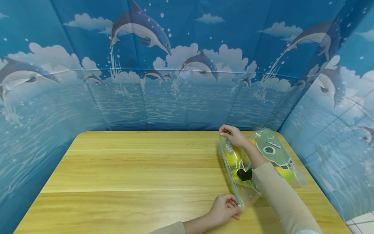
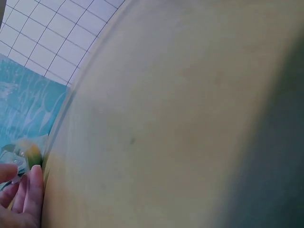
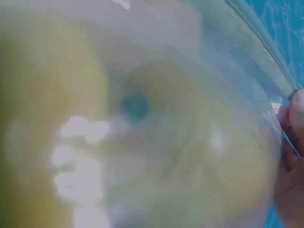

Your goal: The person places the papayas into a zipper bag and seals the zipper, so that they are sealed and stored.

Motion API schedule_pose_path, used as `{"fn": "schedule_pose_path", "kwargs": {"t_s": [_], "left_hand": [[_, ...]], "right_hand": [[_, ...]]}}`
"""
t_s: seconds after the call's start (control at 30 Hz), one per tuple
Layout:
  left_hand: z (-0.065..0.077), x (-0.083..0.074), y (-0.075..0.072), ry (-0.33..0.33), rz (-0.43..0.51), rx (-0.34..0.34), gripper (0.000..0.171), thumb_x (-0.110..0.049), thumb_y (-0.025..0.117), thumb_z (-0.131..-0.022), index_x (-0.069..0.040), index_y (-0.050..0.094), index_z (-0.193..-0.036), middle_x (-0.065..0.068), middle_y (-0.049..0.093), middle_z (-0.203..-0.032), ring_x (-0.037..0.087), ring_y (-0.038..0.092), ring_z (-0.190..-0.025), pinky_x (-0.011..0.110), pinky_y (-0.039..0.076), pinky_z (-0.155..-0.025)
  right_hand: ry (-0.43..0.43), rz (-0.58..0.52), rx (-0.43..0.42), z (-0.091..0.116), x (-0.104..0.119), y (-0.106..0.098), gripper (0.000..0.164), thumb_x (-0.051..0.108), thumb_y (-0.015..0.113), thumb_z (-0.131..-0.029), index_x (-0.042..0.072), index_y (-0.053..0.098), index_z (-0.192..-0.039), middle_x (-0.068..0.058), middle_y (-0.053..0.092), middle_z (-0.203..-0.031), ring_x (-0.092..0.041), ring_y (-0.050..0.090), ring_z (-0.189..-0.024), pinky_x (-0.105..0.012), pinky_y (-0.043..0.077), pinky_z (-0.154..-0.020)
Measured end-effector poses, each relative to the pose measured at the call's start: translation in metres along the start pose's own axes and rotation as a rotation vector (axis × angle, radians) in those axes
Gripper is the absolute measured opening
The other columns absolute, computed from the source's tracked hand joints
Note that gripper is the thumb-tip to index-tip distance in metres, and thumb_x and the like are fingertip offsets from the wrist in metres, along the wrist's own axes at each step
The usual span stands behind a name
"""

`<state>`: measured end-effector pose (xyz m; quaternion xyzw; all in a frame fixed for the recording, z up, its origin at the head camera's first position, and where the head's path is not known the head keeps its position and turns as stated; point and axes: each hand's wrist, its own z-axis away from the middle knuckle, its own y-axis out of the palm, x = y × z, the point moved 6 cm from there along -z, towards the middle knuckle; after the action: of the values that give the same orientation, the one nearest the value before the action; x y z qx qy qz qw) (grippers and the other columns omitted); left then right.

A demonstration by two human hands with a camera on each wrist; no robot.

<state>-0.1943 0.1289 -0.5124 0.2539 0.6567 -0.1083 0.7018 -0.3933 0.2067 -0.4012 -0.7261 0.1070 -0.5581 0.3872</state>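
Observation:
A clear plastic zip bag (image 1: 248, 196) with a green cartoon animal print lies at the right side of the table, its green-edged opening facing left. Several yellow-green round fruits (image 1: 232, 158) show through the plastic; their exact kind is unclear. My right hand (image 1: 234, 136) pinches the far corner of the bag's opening edge. At the near corner, my left hand (image 1: 224, 209) pinches the same edge between thumb and fingers. The right wrist view shows the fruit (image 3: 190, 142) close up and blurred behind plastic, with the right fingers (image 3: 295, 114) at the bag's corner.
The wood-grain table (image 1: 131, 175) extends to the left of the bag. A blue curtain (image 1: 187, 97) with dolphins surrounds its back and sides. A black wrist-mounted piece (image 1: 244, 175) sits by the right sleeve, over the bag. White floor tiles (image 1: 362, 222) show at lower right.

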Motion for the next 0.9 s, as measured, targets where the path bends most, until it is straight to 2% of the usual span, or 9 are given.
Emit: {"fn": "schedule_pose_path", "kwargs": {"t_s": [0.1, 0.2, 0.33, 0.43, 0.63, 0.77, 0.9], "left_hand": [[-0.006, -0.002, -0.007, -0.004, -0.032, -0.032, 0.014, 0.009, 0.063, -0.077, 0.009, 0.054, -0.087, -0.005, 0.052, -0.069, 0.016, 0.061, -0.054, 0.022, 0.054, -0.054], [-0.018, -0.009, -0.022, 0.015, -0.08, -0.132, 0.027, 0.006, 0.066, -0.075, 0.002, 0.052, -0.098, -0.003, 0.053, -0.076, 0.004, 0.055, -0.059, 0.019, 0.053, -0.055], [-0.037, -0.024, -0.047, 0.082, -0.186, -0.279, 0.045, -0.002, 0.069, -0.075, -0.001, 0.046, -0.114, 0.002, 0.055, -0.091, 0.007, 0.056, -0.069, 0.018, 0.051, -0.058], [-0.05, -0.033, -0.061, 0.128, -0.237, -0.34, 0.055, -0.006, 0.07, -0.076, -0.001, 0.041, -0.123, 0.007, 0.055, -0.099, 0.011, 0.057, -0.076, 0.019, 0.05, -0.059], [-0.065, -0.039, -0.072, 0.182, -0.255, -0.378, 0.066, -0.008, 0.072, -0.076, -0.009, 0.036, -0.132, 0.008, 0.054, -0.105, 0.014, 0.059, -0.078, 0.02, 0.051, -0.06], [-0.067, -0.04, -0.072, 0.226, -0.284, -0.377, 0.07, -0.001, 0.071, -0.075, -0.01, 0.036, -0.135, 0.009, 0.053, -0.108, 0.015, 0.058, -0.078, 0.019, 0.051, -0.061], [-0.067, -0.039, -0.069, 0.246, -0.312, -0.351, 0.067, 0.006, 0.067, -0.077, -0.01, 0.039, -0.135, 0.012, 0.049, -0.12, 0.017, 0.057, -0.081, 0.017, 0.052, -0.061]], "right_hand": [[-0.008, 0.006, -0.005, 0.001, -0.001, -0.001, 0.008, 0.008, 0.048, -0.095, 0.001, 0.05, -0.094, -0.02, 0.05, -0.09, -0.027, 0.044, -0.081, -0.036, 0.041, -0.07], [-0.001, 0.001, -0.01, 0.001, -0.002, 0.0, 0.007, 0.008, 0.047, -0.095, 0.002, 0.05, -0.094, -0.021, 0.05, -0.091, -0.031, 0.045, -0.083, -0.037, 0.042, -0.071], [-0.004, 0.001, -0.013, 0.001, -0.002, 0.001, 0.008, 0.008, 0.048, -0.094, 0.001, 0.05, -0.094, -0.023, 0.051, -0.093, -0.037, 0.047, -0.087, -0.038, 0.043, -0.073], [-0.005, 0.011, -0.018, 0.001, -0.002, 0.001, 0.007, 0.007, 0.048, -0.094, 0.0, 0.051, -0.094, -0.02, 0.052, -0.092, -0.036, 0.048, -0.087, -0.038, 0.043, -0.074], [0.001, 0.023, -0.02, 0.0, -0.002, 0.003, 0.01, 0.008, 0.049, -0.094, 0.0, 0.053, -0.097, -0.017, 0.054, -0.093, -0.035, 0.051, -0.089, -0.039, 0.045, -0.076], [-0.002, 0.043, -0.019, 0.0, -0.002, 0.004, 0.01, 0.01, 0.049, -0.094, 0.001, 0.054, -0.097, -0.013, 0.055, -0.092, -0.029, 0.052, -0.087, -0.038, 0.046, -0.076], [-0.007, 0.036, -0.018, 0.001, -0.001, 0.006, 0.009, 0.009, 0.05, -0.093, 0.002, 0.054, -0.097, -0.013, 0.056, -0.091, -0.026, 0.052, -0.086, -0.04, 0.046, -0.076]]}}
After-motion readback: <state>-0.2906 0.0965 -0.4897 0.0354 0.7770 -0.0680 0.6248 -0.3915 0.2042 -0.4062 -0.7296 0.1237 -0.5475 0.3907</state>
